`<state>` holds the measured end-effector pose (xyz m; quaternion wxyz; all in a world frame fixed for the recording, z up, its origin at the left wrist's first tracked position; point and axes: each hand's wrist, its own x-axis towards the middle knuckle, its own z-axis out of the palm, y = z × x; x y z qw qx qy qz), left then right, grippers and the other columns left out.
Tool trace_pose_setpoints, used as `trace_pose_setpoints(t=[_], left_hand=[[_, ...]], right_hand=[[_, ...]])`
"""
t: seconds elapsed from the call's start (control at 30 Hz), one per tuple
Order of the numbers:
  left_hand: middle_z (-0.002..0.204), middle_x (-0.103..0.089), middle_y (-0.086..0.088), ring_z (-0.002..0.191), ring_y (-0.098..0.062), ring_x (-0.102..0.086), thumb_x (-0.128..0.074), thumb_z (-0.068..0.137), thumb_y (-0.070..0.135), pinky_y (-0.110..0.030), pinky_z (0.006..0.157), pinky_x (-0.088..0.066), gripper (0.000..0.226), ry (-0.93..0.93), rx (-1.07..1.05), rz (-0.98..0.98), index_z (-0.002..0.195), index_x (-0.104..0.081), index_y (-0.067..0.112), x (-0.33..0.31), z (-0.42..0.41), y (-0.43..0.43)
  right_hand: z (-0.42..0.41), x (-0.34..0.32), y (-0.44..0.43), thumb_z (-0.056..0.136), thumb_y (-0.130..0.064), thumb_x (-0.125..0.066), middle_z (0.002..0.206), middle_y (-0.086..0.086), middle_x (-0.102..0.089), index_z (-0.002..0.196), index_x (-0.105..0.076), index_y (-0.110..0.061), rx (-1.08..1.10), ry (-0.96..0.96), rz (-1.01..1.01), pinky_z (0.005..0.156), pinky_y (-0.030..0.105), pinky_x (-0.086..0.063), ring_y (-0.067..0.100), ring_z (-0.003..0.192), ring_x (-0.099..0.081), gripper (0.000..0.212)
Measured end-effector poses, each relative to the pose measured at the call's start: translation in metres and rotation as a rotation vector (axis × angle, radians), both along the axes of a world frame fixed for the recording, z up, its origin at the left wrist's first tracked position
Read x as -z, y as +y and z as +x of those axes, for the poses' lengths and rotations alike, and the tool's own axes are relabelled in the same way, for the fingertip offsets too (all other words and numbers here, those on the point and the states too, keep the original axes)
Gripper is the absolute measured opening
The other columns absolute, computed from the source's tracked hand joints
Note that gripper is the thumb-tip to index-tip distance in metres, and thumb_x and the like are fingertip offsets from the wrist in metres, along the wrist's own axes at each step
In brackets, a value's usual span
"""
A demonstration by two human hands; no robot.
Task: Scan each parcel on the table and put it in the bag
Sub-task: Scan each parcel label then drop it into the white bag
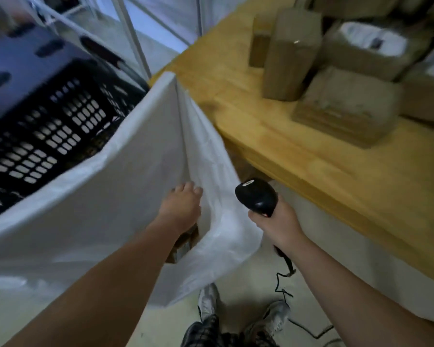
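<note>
Head view — right fingers (pixel 256 219) grip scanner (pixel 257 197), left fingers (pixel 187 190) reach into bag (pixel 125 171).

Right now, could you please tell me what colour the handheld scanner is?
The scanner is black, clearest in the head view.

Bag (pixel 125 171) stands left of table (pixel 286 151), just beside it. Crate (pixel 48 136) behind bag. Parcels (pixel 336 78) on table, far right. Left hand (pixel 181 209) over bag mouth, one parcel (pixel 186 242) inside beneath it. Right hand (pixel 278 224), gripping scanner (pixel 257 196), between bag and table.

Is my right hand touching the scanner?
Touching. Head view: the right hand is wrapped round the handle of the scanner.
</note>
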<state>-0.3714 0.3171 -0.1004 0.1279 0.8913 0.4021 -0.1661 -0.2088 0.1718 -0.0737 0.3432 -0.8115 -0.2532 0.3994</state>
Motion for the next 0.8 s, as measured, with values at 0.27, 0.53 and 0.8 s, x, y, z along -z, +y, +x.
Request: trace_pose_setpoints(t=[0.27, 0.53, 0.8], left_hand=[[0.144, -0.038, -0.007, 0.132, -0.028, -0.036, -0.048, 0.096, 0.029, -0.039, 0.103, -0.037, 0.047, -0.155, 0.271, 0.109, 0.14, -0.039, 0.016, -0.099, 0.113, -0.061], [0.15, -0.031, -0.008, 0.136, -0.027, -0.031, -0.046, 0.098, 0.033, -0.039, 0.105, -0.035, 0.052, -0.217, 0.458, 0.164, 0.146, -0.033, 0.017, -0.143, 0.208, -0.118], [0.14, -0.042, -0.008, 0.129, -0.028, -0.04, -0.048, 0.097, 0.036, -0.039, 0.101, -0.04, 0.05, -0.297, 0.331, 0.145, 0.142, -0.039, 0.016, -0.147, 0.238, -0.093]], right_hand=[[0.068, -0.069, -0.079, 0.082, -0.011, -0.072, 0.092, 0.0, -0.062, 0.123, -0.056, -0.012, 0.289, -0.046, 0.146, 0.058, 0.02, -0.039, 0.019, 0.089, -0.062, 0.044], [0.157, -0.124, -0.135, 0.082, -0.014, -0.072, 0.099, 0.005, -0.065, 0.114, -0.052, -0.021, 0.503, -0.105, 0.217, 0.087, 0.045, -0.054, 0.03, 0.095, -0.066, 0.038], [0.201, -0.145, -0.109, 0.081, -0.014, -0.071, 0.084, 0.004, -0.066, 0.118, -0.053, -0.018, 0.531, -0.042, 0.258, 0.081, 0.043, -0.056, 0.022, 0.078, -0.066, 0.042]])
